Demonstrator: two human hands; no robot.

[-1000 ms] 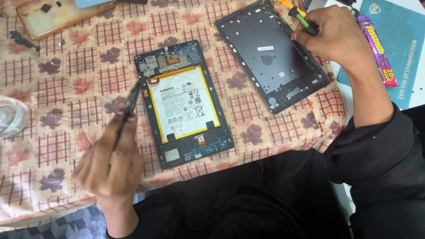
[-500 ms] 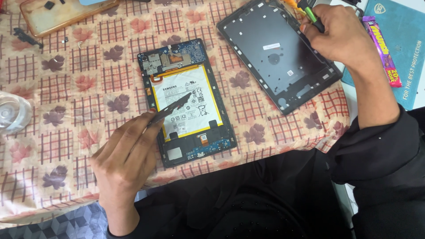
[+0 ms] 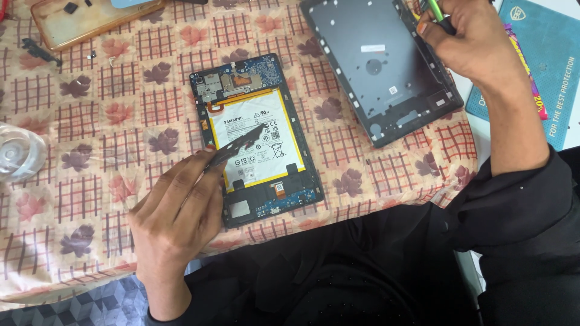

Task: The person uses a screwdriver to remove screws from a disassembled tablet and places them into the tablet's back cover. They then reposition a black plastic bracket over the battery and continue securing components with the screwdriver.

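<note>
Left hand point(image 3: 172, 211) fingers pinching black tweezers point(image 3: 235, 146), tips hovering over opened tablet point(image 3: 254, 139) lying on desk point(image 3: 90, 121). Right hand point(image 3: 477, 42) clenching green-handled tool point(image 3: 438, 15) beside detached back cover point(image 3: 380, 66). Best keeping tips flat, off the battery.

A: What lies at the middle?

B: An opened dark tablet body point(image 3: 257, 139), flat on its back, with a white rectangular battery edged in yellow and a blue circuit board at its 12 o'clock end.

A: And across it?

B: A thin black metal tool point(image 3: 237, 145), slanting over the battery, tip toward 2 o'clock.

A: At 2 o'clock of that?

B: A slim green-handled screwdriver point(image 3: 440, 15), mostly hidden.
</note>
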